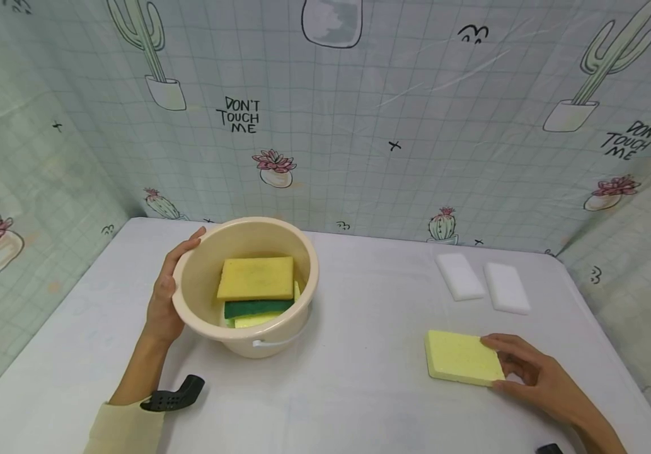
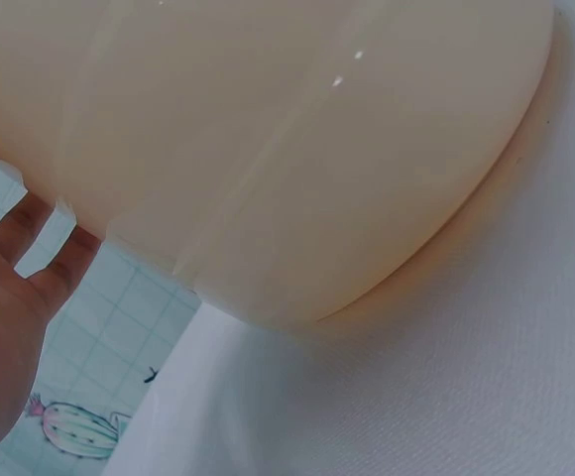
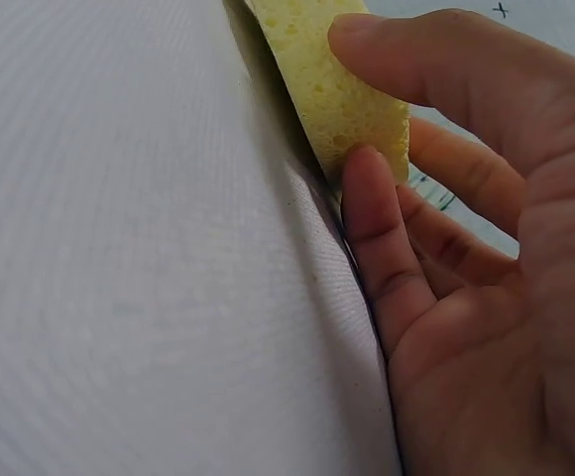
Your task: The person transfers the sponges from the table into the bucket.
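My left hand (image 1: 165, 299) holds the cream plastic bucket (image 1: 189, 309) by its left side, fingers along the rim. In the left wrist view, fingertips of the left hand (image 2: 10, 288) show at the edge of the bucket (image 2: 268, 129), whose base is close over the white cloth. Inside lie a darker yellow sponge (image 1: 257, 277), a dark green scouring layer (image 1: 257, 308) and lighter yellow pieces (image 1: 254, 320). On the right, my right hand (image 1: 546, 378) pinches a pale yellow sponge (image 1: 461, 357) by its right end. The right wrist view shows fingertips on the porous sponge (image 3: 307, 69).
Two white foam blocks (image 1: 461, 276) lie side by side at the back right. The bucket's white handle (image 1: 282, 340) hangs on its front side. A cactus-print cloth (image 1: 348, 126) stands behind and beside the white table (image 1: 359, 403).
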The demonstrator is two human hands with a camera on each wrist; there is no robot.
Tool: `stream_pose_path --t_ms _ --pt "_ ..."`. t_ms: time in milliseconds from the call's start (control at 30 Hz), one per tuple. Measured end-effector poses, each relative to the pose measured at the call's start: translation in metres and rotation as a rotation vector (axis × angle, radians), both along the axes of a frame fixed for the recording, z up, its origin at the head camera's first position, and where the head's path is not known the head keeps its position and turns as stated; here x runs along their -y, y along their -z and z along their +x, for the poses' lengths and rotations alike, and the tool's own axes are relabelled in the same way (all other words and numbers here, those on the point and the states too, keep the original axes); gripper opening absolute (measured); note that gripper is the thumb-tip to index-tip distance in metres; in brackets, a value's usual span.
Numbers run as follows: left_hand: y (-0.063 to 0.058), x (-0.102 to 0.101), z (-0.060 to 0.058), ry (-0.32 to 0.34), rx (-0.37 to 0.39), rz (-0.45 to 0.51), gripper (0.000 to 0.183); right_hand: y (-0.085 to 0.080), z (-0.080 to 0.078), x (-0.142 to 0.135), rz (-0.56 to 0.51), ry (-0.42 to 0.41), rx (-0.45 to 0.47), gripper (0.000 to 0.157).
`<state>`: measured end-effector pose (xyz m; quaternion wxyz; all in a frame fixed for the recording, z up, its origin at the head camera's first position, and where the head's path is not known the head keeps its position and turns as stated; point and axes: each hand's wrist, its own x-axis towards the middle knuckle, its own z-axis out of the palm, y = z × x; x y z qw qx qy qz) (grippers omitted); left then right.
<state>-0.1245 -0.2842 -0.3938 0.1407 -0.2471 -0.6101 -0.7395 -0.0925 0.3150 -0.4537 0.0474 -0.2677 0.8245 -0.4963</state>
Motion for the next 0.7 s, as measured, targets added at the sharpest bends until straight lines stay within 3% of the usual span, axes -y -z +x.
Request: stream_pose_path --t_ms 233,367,533,700 --pt "0.002 -0.001 -0.001 0.008 0.011 0.005 0.064 0.003 0.004 -0.001 0.011 0.02 -0.017 0.066" --pt "0.003 -0.003 -0.001 0.014 0.006 0.007 0.063 0.001 0.005 -0.002 -0.042 0.022 -0.034 0.068" --pt "0.002 -0.002 0.0 0.017 -0.007 0.015 0.064 -0.007 0.002 0.004 -0.201 -0.075 -0.094 0.071" --pt "0.001 -0.001 -0.001 0.006 -0.005 0.023 0.064 -0.023 -0.002 0.02 -0.236 -0.126 -0.149 0.072"
